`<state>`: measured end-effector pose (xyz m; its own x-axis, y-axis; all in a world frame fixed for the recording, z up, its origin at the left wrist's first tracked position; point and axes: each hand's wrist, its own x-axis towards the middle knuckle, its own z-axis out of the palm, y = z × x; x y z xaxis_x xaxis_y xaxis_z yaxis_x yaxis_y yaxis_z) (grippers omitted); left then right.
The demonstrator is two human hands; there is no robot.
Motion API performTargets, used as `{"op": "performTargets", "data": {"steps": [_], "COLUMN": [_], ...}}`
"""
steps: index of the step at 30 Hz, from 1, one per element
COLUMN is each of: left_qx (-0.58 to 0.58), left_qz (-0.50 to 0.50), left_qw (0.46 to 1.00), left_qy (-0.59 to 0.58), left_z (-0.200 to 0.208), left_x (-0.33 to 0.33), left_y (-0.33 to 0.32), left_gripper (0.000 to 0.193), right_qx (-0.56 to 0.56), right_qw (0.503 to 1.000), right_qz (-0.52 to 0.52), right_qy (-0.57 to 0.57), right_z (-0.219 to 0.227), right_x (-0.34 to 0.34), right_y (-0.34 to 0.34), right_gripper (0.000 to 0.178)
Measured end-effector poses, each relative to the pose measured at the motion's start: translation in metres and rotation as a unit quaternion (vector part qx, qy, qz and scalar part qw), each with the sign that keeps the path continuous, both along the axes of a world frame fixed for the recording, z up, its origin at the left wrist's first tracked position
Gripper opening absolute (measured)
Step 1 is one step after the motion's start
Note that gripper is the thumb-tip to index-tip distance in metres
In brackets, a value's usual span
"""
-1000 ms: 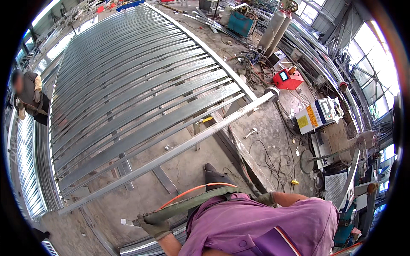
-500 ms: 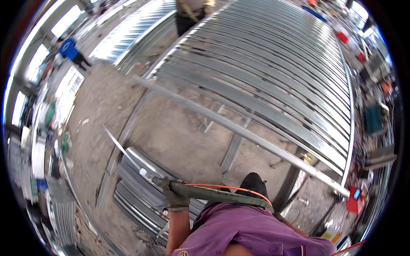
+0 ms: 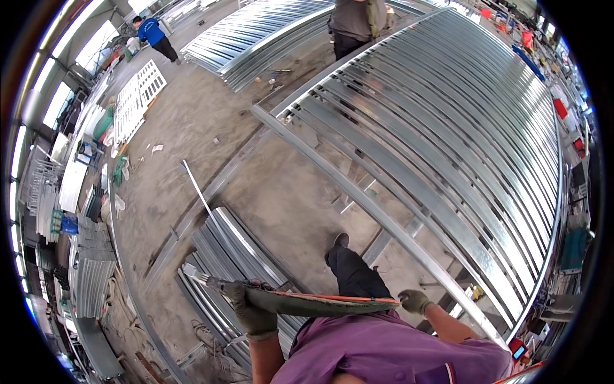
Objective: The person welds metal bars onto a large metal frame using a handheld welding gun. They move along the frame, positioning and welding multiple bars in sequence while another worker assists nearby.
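Observation:
My left hand [image 3: 252, 312], in a dirty olive glove, is closed around the grey body of what looks like a welding torch [image 3: 199, 275]. Its pale tip points left, over stacked metal profiles [image 3: 233, 246]. From the grip a thick green-sheathed hose [image 3: 300, 306], with an orange line [image 3: 348, 297] along its top, runs right across my waist. My right hand [image 3: 416, 301], also gloved, is out at my right side just past the hose's visible end. Its fingers are loosely bent and apart, with nothing seen in them. Close by on the right is a long metal rail [image 3: 374, 210].
A large slatted metal frame [image 3: 441, 141] fills the right side, with a person [image 3: 355, 25] at its far edge. Another person in blue [image 3: 152, 32] is at the far left, near white panels [image 3: 137, 102]. More profiles [image 3: 93, 281] are piled left. My leg [image 3: 355, 269] is stepping forward.
The view has shifted, with the surroundings now further right or higher. My right hand has come out into view, and one leg has swung forward. My left hand keeps the torch.

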<state>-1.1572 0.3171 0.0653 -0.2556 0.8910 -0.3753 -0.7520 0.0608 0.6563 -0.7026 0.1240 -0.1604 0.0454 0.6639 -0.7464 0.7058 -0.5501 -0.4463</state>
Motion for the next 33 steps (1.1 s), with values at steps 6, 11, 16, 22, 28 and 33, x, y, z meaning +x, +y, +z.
{"op": "performTargets", "data": {"steps": [6, 11, 16, 22, 28, 33], "left_qx": [0.06, 0.025, 0.006, 0.086, 0.144, 0.233], "left_qz": [-0.059, -0.162, -0.358, -0.596, -0.774, -0.834], "left_qw": [0.996, 0.986, 0.896, 0.704, 0.455, 0.339], "left_qy": [-0.001, 0.039, 0.263, 0.377, 0.416, 0.368], "left_z": [0.05, 0.087, 0.087, 0.065, 0.049, 0.036], "left_x": [0.034, 0.079, 0.139, 0.224, 0.29, 0.297], "left_y": [0.112, 0.193, 0.259, 0.313, 0.355, 0.417], "left_gripper": [0.035, 0.033, 0.014, 0.031, 0.054, 0.051], "right_qx": [0.179, 0.233, 0.251, 0.373, 0.433, 0.395], "right_qw": [0.977, 0.941, 0.875, 0.805, 0.772, 0.761], "right_qz": [-0.092, -0.135, -0.176, -0.186, -0.404, -0.505], "right_qy": [0.067, 0.205, 0.374, 0.422, 0.232, 0.096], "right_z": [0.07, 0.166, 0.223, 0.281, 0.284, 0.267], "right_x": [-0.017, -0.04, -0.048, -0.027, -0.005, -0.005], "right_y": [0.217, 0.353, 0.423, 0.456, 0.451, 0.483], "right_gripper": [0.028, 0.029, 0.035, 0.066, 0.064, 0.05]}}
